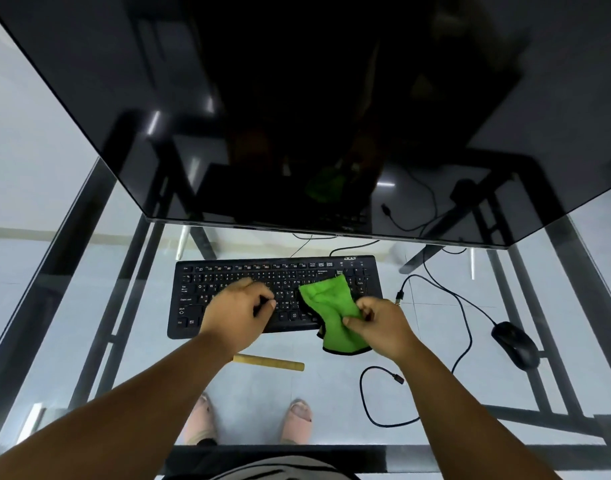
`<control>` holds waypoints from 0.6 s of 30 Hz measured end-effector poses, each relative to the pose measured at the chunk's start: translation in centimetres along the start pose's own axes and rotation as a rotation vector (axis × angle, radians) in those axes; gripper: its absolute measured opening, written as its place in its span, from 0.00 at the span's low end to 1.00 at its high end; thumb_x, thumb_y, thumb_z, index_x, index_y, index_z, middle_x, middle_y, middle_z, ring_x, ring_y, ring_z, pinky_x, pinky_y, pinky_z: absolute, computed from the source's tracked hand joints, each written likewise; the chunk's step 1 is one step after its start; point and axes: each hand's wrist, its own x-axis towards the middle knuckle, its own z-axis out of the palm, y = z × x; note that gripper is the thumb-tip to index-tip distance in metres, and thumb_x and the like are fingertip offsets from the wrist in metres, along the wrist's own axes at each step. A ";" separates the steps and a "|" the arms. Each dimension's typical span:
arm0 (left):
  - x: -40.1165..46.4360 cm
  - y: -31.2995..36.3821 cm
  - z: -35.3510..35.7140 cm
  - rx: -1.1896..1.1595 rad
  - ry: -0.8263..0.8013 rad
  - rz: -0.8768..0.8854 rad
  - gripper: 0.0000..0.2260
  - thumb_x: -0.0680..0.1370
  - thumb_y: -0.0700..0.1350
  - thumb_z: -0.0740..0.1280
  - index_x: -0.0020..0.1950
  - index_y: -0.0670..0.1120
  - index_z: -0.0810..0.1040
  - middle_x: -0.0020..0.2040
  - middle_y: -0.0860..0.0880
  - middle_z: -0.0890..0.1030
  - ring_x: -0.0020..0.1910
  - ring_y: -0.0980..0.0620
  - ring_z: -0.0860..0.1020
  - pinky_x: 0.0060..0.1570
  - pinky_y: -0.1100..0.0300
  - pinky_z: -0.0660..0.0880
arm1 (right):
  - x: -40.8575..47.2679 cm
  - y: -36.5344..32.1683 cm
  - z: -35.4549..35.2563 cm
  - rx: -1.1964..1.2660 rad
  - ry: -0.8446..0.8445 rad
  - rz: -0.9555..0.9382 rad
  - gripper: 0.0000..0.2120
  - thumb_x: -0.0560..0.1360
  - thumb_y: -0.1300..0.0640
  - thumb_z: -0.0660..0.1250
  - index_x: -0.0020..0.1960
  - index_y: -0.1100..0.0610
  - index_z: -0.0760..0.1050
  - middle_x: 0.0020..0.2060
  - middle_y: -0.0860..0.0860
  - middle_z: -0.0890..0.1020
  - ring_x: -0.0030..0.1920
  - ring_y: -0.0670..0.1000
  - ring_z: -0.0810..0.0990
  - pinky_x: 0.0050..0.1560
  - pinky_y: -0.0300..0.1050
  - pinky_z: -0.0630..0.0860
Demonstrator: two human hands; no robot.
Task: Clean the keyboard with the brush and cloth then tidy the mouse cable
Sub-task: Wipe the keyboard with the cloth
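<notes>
Green cloth bunches in the pinching right hand over the keyboard, where the curled, seemingly empty left hand rests, so wiping seems underway, needing spread fabric next, brush idle below.

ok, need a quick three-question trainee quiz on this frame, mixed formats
1. True or false: the green cloth lies flat on the glass desk, clear of the keyboard.
2. Which hand holds the cloth? A) left hand B) right hand C) both
3. Fill in: the wooden brush handle lies on the desk just in front of the ____.

Key
1. False: it is lifted in a hand, draped over the keyboard's right part.
2. B: the right hand pinches it; the left hand's fingers are curled over the keys, and whether they hold anything cannot be told.
3. keyboard
</notes>
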 end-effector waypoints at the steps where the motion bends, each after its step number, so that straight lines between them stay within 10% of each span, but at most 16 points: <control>1: -0.1 0.5 0.2 -0.040 -0.015 -0.020 0.01 0.74 0.48 0.70 0.44 0.54 0.81 0.35 0.58 0.72 0.36 0.56 0.75 0.36 0.60 0.75 | 0.1 -0.1 0.0 0.047 0.003 0.006 0.08 0.70 0.56 0.75 0.36 0.53 0.76 0.31 0.48 0.77 0.33 0.46 0.73 0.36 0.40 0.69; 7: 0.7 4.3 1.0 -0.579 -0.132 -0.373 0.07 0.76 0.46 0.70 0.53 0.51 0.79 0.43 0.55 0.82 0.37 0.64 0.77 0.40 0.69 0.71 | -0.1 -2.2 -0.7 0.464 -0.114 -0.024 0.05 0.75 0.64 0.70 0.49 0.57 0.79 0.46 0.55 0.86 0.48 0.52 0.84 0.51 0.48 0.79; 14: 1.9 5.8 -0.1 -1.107 -0.321 -0.624 0.24 0.73 0.42 0.73 0.67 0.50 0.69 0.55 0.47 0.82 0.50 0.53 0.80 0.44 0.59 0.71 | -0.2 -5.2 -1.8 0.687 -0.223 -0.090 0.10 0.77 0.68 0.65 0.57 0.61 0.76 0.49 0.56 0.85 0.48 0.51 0.84 0.44 0.40 0.79; 18: 2.1 5.2 0.0 -1.201 -0.181 -0.538 0.29 0.71 0.36 0.74 0.69 0.46 0.68 0.39 0.48 0.80 0.45 0.53 0.81 0.49 0.63 0.73 | -0.1 -5.8 -1.8 0.678 -0.215 -0.095 0.11 0.76 0.69 0.66 0.58 0.62 0.74 0.47 0.56 0.85 0.47 0.50 0.84 0.42 0.39 0.78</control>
